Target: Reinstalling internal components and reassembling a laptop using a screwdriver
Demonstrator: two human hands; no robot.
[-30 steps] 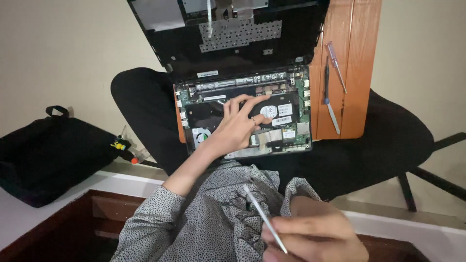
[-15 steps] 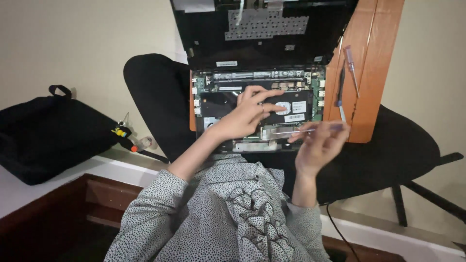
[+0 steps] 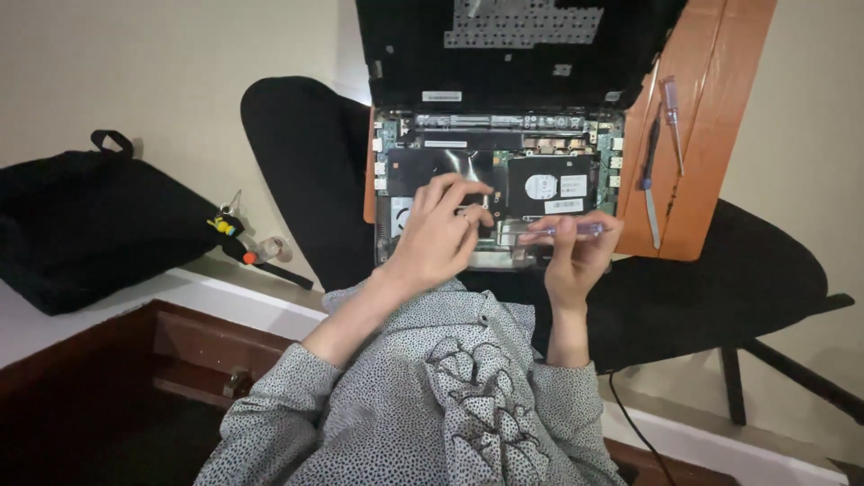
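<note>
An opened laptop point(image 3: 490, 175) lies on a black chair seat, its base cover off so the circuit board and a black drive point(image 3: 551, 184) show. My left hand point(image 3: 441, 229) rests on the laptop's insides, fingertips pinching at a spot near the middle of the board. My right hand point(image 3: 576, 252) holds a screwdriver point(image 3: 562, 231) with a clear handle, lying sideways with its tip pointing left toward my left fingers. Both sleeves are grey with a dotted pattern.
An orange-brown board point(image 3: 702, 135) sits under the laptop's right side and carries two more slim tools point(image 3: 650, 171). A black bag point(image 3: 99, 225) lies at left by a small key ring point(image 3: 236, 236). The chair's legs point(image 3: 774, 369) stretch right; a wooden step lies below.
My right hand has come up from my lap with the screwdriver to the laptop's near edge. The left hand has stayed on the board. The view has shifted so the laptop sits further right.
</note>
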